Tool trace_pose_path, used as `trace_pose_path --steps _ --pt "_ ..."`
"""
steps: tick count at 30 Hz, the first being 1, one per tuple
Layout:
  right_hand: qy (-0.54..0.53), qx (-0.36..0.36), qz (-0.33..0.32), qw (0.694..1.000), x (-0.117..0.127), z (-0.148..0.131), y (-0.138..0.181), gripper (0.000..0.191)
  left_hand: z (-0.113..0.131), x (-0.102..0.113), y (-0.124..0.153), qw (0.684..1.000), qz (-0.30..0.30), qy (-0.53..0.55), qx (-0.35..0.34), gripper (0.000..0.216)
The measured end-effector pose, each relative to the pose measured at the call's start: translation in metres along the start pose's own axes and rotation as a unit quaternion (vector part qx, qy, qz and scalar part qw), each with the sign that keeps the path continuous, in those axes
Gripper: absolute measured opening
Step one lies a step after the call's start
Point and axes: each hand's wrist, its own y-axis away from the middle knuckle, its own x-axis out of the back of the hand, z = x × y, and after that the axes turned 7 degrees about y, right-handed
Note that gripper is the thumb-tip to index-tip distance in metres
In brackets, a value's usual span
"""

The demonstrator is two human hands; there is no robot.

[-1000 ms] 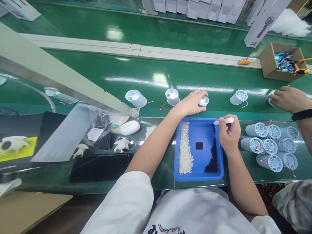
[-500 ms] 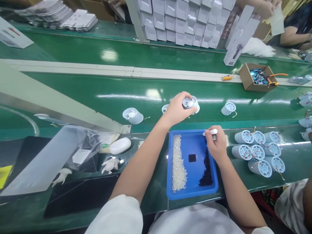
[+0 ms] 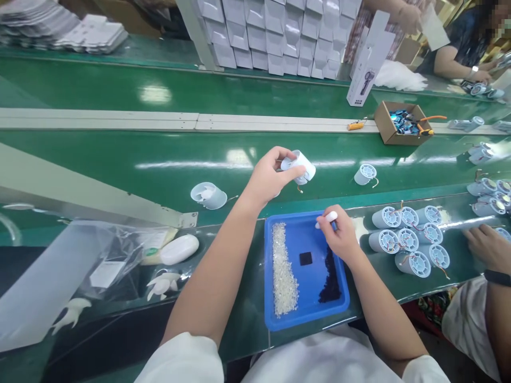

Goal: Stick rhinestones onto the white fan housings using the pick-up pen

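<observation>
The left hand [image 3: 273,173] grasps a pale blue cup [image 3: 306,167], tilted on its side above the green surface [image 3: 167,149], beyond the blue tray [image 3: 311,303]. The right hand [image 3: 339,234] pinches a white stick [image 3: 331,216] over the tray's far right part, close to the black bits [image 3: 330,282]; white grains [image 3: 283,282] line the opposite side. The left wrist hides most of another cup behind it. Near the left forearm stand a slanting post [image 3: 91,183], a clear bag [image 3: 120,258] and a white mouse [image 3: 180,249]. Right of the tray, blue tubes [image 3: 408,239] crowd together, and a co-worker's hand [image 3: 489,244] lies past them.
</observation>
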Motion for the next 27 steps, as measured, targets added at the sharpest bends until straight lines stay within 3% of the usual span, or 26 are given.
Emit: trace_pose_path --steps 2,7,12,13,15,17,20,23,27 --pt "-0.016 0.022 -0.027 0.999 0.001 -0.002 0.0 0.017 0.001 -0.001 -0.001 0.995 -0.011 0.099 0.018 0.028" --pt "-0.041 0.057 0.008 0.997 0.01 -0.008 0.005 0.017 -0.003 -0.002 -0.008 0.952 0.015 0.296 0.071 0.014" --pt "-0.075 0.133 -0.151 0.977 0.01 -0.019 0.016 0.019 -0.007 -0.005 -0.01 0.944 0.028 0.311 0.103 0.013" --pt "-0.085 0.136 -0.157 0.974 0.009 -0.02 0.017 0.018 -0.007 -0.006 -0.009 0.946 0.029 0.305 0.109 0.013" --pt "-0.123 0.124 -0.098 0.98 0.007 -0.021 0.017 0.013 -0.006 -0.008 -0.007 0.95 0.023 0.287 0.119 0.013" --pt "-0.181 0.091 0.009 0.979 0.008 -0.018 0.016 0.009 -0.005 -0.011 -0.005 0.958 0.005 0.26 0.124 0.014" --pt "-0.254 0.022 0.137 0.957 0.01 -0.013 0.014 0.01 -0.004 -0.016 -0.001 0.97 -0.026 0.211 0.115 0.014" --pt "-0.271 -0.031 0.181 0.945 0.011 -0.009 0.012 0.013 -0.003 -0.021 0.004 0.979 -0.046 0.171 0.103 0.011" --pt "-0.27 -0.058 0.181 0.944 0.01 -0.007 0.011 0.014 -0.002 -0.024 0.009 0.981 -0.062 0.153 0.104 0.008"
